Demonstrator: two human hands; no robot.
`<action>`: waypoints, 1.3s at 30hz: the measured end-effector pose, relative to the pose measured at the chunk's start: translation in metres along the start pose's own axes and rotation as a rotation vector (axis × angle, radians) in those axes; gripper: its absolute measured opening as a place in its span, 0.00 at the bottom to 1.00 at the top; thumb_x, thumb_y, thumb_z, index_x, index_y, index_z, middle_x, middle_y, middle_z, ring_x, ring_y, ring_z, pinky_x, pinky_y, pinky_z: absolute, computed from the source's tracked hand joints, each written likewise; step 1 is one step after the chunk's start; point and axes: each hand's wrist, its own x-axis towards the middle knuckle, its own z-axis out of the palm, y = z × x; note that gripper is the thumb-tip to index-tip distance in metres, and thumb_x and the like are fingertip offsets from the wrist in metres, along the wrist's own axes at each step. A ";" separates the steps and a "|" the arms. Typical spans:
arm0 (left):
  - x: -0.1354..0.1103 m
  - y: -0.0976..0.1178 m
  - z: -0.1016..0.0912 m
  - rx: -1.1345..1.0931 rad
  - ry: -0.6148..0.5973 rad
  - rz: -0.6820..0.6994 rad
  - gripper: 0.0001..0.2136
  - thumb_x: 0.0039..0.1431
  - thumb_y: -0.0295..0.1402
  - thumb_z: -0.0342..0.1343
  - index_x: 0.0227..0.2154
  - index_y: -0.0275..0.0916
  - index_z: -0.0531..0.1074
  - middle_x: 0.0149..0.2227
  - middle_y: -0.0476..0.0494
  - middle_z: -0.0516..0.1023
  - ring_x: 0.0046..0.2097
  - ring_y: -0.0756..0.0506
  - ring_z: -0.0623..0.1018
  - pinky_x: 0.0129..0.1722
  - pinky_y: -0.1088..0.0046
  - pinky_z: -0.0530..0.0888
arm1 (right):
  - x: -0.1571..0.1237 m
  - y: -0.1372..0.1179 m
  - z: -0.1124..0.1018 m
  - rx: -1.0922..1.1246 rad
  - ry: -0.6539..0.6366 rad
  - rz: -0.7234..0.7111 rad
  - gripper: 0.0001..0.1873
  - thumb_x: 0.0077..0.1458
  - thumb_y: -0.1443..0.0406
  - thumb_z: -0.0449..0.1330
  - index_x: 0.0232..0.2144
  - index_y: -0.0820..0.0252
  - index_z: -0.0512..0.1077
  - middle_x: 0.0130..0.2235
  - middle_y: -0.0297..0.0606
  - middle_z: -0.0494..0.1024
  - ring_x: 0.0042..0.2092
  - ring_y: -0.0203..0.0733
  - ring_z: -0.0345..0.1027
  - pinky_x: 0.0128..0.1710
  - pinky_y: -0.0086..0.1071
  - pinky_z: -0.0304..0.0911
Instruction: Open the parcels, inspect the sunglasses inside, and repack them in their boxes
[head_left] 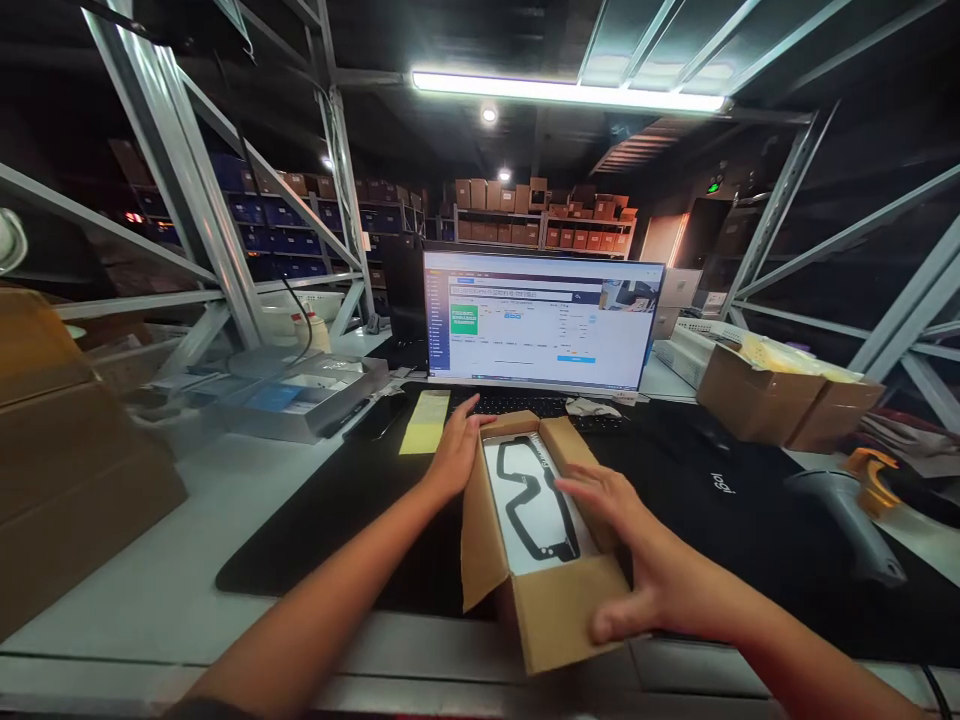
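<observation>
An open cardboard box [566, 610] lies on the black desk mat with its flaps folded outward. Inside it sits a white box [517, 500] printed with a black outline shape. My left hand [456, 448] holds the left side of the cardboard box near its far end, thumb side up. Over the right side, my right hand [630, 540] is open with fingers spread. Its fingertips reach the right edge of the white box, and its thumb lies by the near flap. The lower parts of the left fingers are hidden.
Behind the box stand a keyboard [517, 405] and a lit monitor [525, 330]. A barcode scanner [851, 515] lies at right, near cardboard cartons [757, 400]. Yellow paper slips [425, 425] lie left of the keyboard. A large carton [67, 470] and a grey tray [315, 400] occupy the left.
</observation>
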 end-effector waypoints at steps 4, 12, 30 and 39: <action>-0.003 0.005 0.015 0.012 0.040 -0.045 0.30 0.71 0.42 0.25 0.44 0.37 0.74 0.47 0.38 0.80 0.52 0.42 0.77 0.55 0.60 0.72 | 0.000 0.017 0.014 -0.060 -0.044 0.050 0.58 0.33 0.45 0.76 0.65 0.53 0.63 0.74 0.46 0.33 0.72 0.71 0.23 0.67 0.64 0.31; -0.009 0.025 0.021 0.262 0.132 -0.183 0.28 0.70 0.42 0.24 0.32 0.40 0.70 0.34 0.37 0.80 0.40 0.37 0.79 0.40 0.62 0.72 | -0.003 0.050 0.036 0.013 0.223 0.025 0.50 0.36 0.51 0.77 0.61 0.47 0.67 0.70 0.46 0.51 0.69 0.62 0.47 0.68 0.53 0.47; 0.010 0.162 0.036 0.890 -0.032 0.173 0.30 0.67 0.55 0.36 0.45 0.34 0.73 0.32 0.32 0.79 0.38 0.32 0.80 0.41 0.55 0.72 | -0.006 0.018 -0.031 0.226 0.044 0.480 0.72 0.38 0.52 0.74 0.72 0.52 0.34 0.70 0.51 0.49 0.69 0.61 0.46 0.67 0.54 0.44; -0.002 0.058 0.020 0.047 -0.133 0.064 0.47 0.60 0.65 0.41 0.69 0.37 0.32 0.71 0.24 0.45 0.70 0.28 0.53 0.65 0.39 0.57 | -0.012 0.073 -0.014 0.732 0.426 0.201 0.75 0.33 0.48 0.75 0.71 0.53 0.33 0.61 0.51 0.63 0.60 0.57 0.64 0.62 0.51 0.56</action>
